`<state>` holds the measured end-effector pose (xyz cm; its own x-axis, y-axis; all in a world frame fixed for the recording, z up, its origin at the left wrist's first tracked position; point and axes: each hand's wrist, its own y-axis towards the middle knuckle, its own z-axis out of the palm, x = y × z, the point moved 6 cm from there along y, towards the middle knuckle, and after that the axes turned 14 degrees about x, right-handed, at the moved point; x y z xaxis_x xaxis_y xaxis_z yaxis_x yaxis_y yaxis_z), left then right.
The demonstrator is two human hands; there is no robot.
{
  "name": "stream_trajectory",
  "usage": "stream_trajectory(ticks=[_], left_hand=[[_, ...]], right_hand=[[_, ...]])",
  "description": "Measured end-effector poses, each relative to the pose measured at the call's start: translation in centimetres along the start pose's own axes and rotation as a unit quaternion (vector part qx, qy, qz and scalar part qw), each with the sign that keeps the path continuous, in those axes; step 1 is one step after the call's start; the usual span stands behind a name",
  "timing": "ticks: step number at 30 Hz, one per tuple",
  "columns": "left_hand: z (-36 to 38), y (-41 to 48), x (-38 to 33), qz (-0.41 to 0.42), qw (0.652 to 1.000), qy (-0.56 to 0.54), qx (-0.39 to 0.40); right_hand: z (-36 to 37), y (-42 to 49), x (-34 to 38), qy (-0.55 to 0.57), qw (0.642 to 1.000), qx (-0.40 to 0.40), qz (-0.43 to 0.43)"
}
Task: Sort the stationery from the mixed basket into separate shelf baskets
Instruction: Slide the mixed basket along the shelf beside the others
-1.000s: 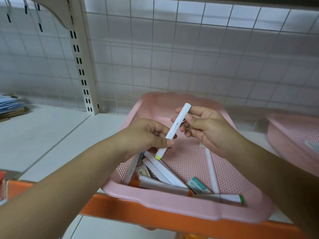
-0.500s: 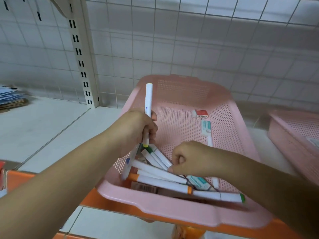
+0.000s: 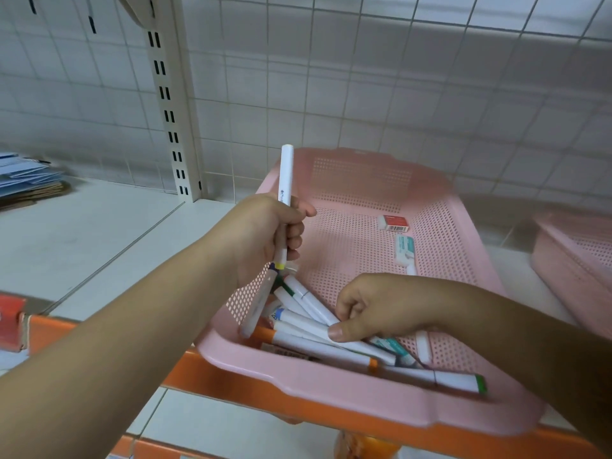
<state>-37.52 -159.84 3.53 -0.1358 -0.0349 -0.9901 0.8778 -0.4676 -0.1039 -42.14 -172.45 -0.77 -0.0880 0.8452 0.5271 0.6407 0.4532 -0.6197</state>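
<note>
From the head camera, a pink basket [image 3: 361, 170] sits on a white shelf [image 3: 82, 226] with an orange front edge [image 3: 185, 372]. The basket is in the middle, a bit to the right.

The two hands are apart. The left hand [image 3: 265, 233] is over the near left corner of the basket. Its fingers are wrapped around a yellow-ended marker [image 3: 285, 180]. The marker stands straight up, with the yellow end at the bottom.

The right hand [image 3: 374, 309] is down inside the near part of the basket. Its fingers are curled, and its thumb presses on a blue-ended marker [image 3: 304, 323] that lies in a pile of markers [image 3: 298, 344]. The pile is in the near left corner. A green-ended marker [image 3: 457, 380] lies by the near rim on the right.

Farther back in the basket lie a red eraser [image 3: 393, 223] and, just near it, a teal eraser [image 3: 405, 248].

A second pink basket [image 3: 573, 260] sits at the far right edge. A stack of papers [image 3: 26, 180] lies far to the left on the shelf. A wire grid [image 3: 397, 77] covers the back, and a white post [image 3: 169, 111] with slots stands at the far left.
</note>
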Motion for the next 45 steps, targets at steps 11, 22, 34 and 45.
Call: stream_trajectory(ticks=[11, 22, 34, 45], left_hand=[[-1.4, 1.2, 0.2, 0.014, 0.998, -0.009, -0.062], [1.9, 0.3, -0.8, 0.092, 0.987, -0.067, 0.112], [-0.7, 1.0, -0.9, 0.122, 0.987, -0.099, 0.022], [-1.6, 1.4, -0.6, 0.103, 0.983, -0.149, -0.006]], right_hand=[[-3.5, -0.4, -0.2, 0.032, 0.982, -0.185, -0.019], [-4.0, -2.5, 2.5, 0.017, 0.918, -0.345, -0.194], [-0.6, 0.1, 1.5, -0.175, 0.983, -0.032, -0.047], [-5.5, -4.5, 2.8, -0.062, 0.826, -0.457, -0.324]])
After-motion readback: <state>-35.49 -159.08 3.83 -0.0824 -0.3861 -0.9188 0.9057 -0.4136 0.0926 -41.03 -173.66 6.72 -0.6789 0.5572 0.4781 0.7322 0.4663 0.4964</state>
